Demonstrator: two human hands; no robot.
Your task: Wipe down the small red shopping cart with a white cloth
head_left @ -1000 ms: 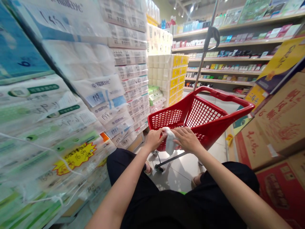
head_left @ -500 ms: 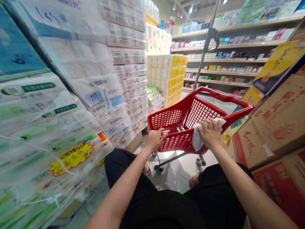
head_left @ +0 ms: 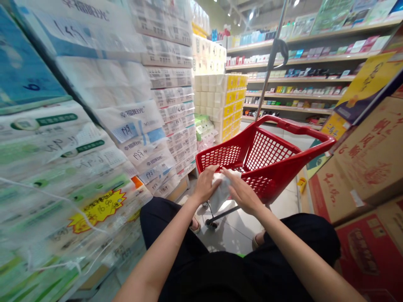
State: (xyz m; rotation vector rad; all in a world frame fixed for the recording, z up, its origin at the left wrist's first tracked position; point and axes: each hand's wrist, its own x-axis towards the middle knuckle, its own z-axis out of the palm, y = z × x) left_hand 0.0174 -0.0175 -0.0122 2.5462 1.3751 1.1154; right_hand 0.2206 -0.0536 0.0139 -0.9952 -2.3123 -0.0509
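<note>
Position your hands at the near rim of the red shopping cart, toward its left end, where the white cloth hangs between them and partly covers the rim. Your right hand grasps the cloth, its fingers laid over the upper edge and pointing toward the left hand. Your left hand reaches over the rim close beside it, its thumb against or just beside the cloth; whether it grips the plastic, the cloth or both cannot be told, because the undersides of the fingers are hidden. The step in hand appears to be working the cloth against this rim. To do it well, fold the cloth around the edge so that it bears on the top and both faces at once, and gather the loose lower part so that it does not snag in the perforated side. Press evenly with the finger pads rather than the tips. The cart stands on wheels and may roll under a long stroke, so brace the rim with the left hand and move the right hand alone. Check the clearance to the stacked paper packs on your left and the cartons on your right before swinging an elbow outward.
</note>
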